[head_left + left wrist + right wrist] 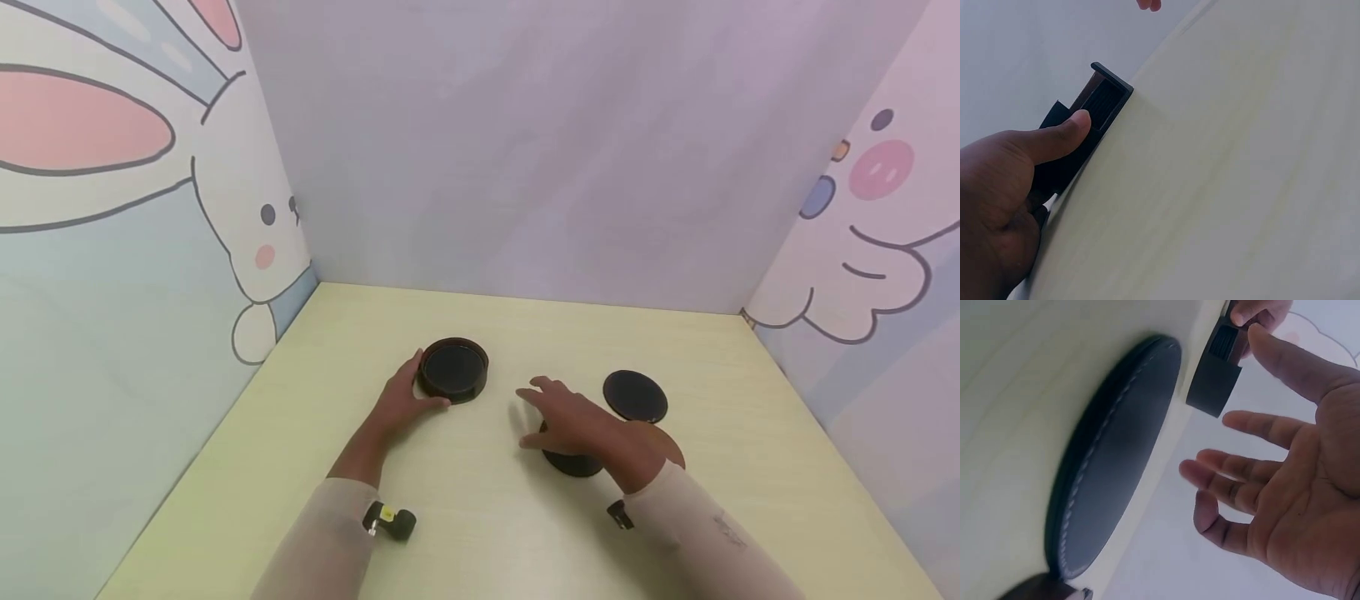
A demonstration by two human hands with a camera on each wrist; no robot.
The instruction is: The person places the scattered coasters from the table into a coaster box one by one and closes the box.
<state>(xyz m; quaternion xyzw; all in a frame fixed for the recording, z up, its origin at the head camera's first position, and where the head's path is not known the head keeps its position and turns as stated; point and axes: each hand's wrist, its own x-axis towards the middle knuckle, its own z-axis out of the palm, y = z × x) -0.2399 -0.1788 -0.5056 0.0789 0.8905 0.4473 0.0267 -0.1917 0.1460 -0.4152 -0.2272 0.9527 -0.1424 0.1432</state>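
Observation:
A round black holder (472,390) with a raised wall stands left of centre on the table, a black disc lying inside it. My left hand (399,403) grips its left side, and in the left wrist view the thumb presses on the holder's wall (1067,164) beside a cut-out. Over a round black coaster (573,465), my right hand (572,417) hovers with spread, slightly bent fingers and nothing in them. Pale stitching runs round the edge of the coaster (1124,462) in the right wrist view. The right hand and forearm partly hide it in the head view.
Another black coaster (635,396) lies farther right, with a brown coaster (666,442) partly hidden behind the right forearm. The pale wooden table (480,533) meets a plain curtain (510,167) at the back and cartoon-printed panels (112,333) at the sides.

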